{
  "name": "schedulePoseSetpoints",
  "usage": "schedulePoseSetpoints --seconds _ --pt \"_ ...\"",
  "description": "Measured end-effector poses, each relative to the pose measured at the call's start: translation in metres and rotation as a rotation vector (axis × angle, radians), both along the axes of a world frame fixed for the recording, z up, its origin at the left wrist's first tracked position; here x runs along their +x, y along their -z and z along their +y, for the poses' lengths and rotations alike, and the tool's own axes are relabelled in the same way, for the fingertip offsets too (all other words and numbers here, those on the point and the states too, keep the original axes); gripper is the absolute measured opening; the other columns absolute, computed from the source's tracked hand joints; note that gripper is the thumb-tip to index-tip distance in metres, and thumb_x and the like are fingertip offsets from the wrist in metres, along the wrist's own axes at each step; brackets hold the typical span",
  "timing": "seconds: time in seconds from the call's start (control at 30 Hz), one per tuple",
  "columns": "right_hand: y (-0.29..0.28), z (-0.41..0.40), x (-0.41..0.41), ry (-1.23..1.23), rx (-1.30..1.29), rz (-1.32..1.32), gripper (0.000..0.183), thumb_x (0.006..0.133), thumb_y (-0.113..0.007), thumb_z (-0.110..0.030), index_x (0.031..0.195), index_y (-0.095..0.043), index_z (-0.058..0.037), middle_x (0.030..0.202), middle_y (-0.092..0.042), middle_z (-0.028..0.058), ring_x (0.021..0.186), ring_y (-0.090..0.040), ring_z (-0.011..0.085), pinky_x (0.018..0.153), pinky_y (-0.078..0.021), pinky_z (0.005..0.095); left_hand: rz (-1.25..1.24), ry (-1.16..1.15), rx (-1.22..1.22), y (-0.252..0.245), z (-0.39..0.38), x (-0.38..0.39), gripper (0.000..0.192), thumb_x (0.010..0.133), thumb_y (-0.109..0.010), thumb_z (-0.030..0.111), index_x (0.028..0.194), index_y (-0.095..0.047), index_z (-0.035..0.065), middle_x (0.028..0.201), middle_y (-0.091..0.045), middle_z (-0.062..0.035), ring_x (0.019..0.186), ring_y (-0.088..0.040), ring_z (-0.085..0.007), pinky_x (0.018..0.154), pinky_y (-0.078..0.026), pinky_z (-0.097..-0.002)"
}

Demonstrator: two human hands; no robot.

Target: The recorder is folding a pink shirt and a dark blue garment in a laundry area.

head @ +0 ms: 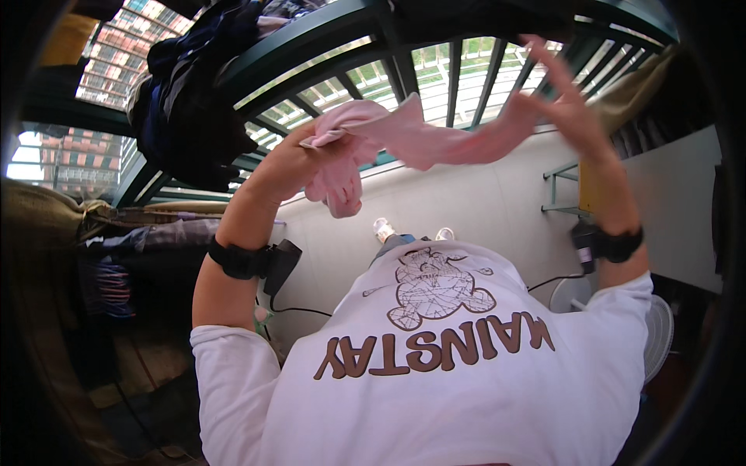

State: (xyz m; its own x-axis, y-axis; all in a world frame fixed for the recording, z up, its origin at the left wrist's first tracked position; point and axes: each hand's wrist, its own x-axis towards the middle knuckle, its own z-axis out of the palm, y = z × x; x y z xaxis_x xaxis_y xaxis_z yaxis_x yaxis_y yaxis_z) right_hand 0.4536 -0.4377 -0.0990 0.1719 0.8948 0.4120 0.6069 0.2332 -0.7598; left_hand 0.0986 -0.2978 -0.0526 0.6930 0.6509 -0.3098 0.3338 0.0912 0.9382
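A length of pink cloth, possibly a garment, stretches between my two hands at chest height or above. Its left part is bunched and folded, and my left hand is closed around it. From there the cloth sags and twists toward my right hand, which is blurred by motion. The right hand's forefinger and thumb are apart, and the far end of the cloth meets it near the thumb. Whether the right fingers pinch the cloth is unclear.
Green metal railing curves ahead, with dark clothes hanging at its left. More garments hang low on the left. A stool with green legs and a white electric fan stand at right. Pale floor lies below.
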Motion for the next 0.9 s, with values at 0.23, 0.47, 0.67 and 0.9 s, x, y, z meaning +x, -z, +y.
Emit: schedulePoseSetpoints --seconds 0.23,0.47,0.67,0.9 --pt "-0.001 0.05 -0.116 -0.422 -0.445 0.226 0.032 0.08 -0.065 -0.012 0.11 -0.06 -0.0004 0.102 -0.063 0.0077 0.092 -0.058 0.0158 0.082 -0.0455 0.0283 0.103 0.142 0.123 -0.008 -0.007 0.027 0.034 0.086 -0.063 0.008 0.12 -0.057 0.0064 0.102 -0.063 -0.0056 0.092 -0.058 -0.0155 0.081 -0.046 -0.0277" --pt "-0.02 0.065 -0.09 -0.256 -0.296 0.456 0.015 0.081 -0.058 -0.016 0.081 -0.065 -0.0024 0.066 -0.057 -0.0004 0.062 -0.051 0.009 0.058 -0.0432 0.0266 0.692 0.084 0.903 0.026 0.017 -0.006 0.021 0.087 -0.053 0.008 0.107 -0.061 0.004 0.095 -0.066 -0.0083 0.088 -0.062 -0.0211 0.077 -0.046 -0.0286" --pt "-0.035 0.061 -0.083 -0.211 -0.332 0.358 0.02 0.083 -0.062 -0.019 0.091 -0.066 -0.0005 0.078 -0.062 0.003 0.072 -0.057 0.0106 0.068 -0.047 0.0258 -0.064 -0.157 0.142 0.035 0.026 -0.025 0.016 0.095 -0.049 0.013 0.096 -0.062 0.0041 0.082 -0.057 0.0025 0.075 -0.049 -0.0053 0.068 -0.04 -0.02" --pt "-0.025 0.062 -0.07 -0.214 -0.185 0.449 0.018 0.086 -0.061 -0.017 0.094 -0.065 -0.0018 0.079 -0.063 0.002 0.071 -0.057 0.009 0.067 -0.0479 0.0248 0.135 0.15 0.702 0.013 0.001 -0.004 0.012 0.086 -0.057 0.013 0.094 -0.059 0.0039 0.079 -0.06 -0.0055 0.075 -0.058 -0.0206 0.071 -0.046 -0.0332"
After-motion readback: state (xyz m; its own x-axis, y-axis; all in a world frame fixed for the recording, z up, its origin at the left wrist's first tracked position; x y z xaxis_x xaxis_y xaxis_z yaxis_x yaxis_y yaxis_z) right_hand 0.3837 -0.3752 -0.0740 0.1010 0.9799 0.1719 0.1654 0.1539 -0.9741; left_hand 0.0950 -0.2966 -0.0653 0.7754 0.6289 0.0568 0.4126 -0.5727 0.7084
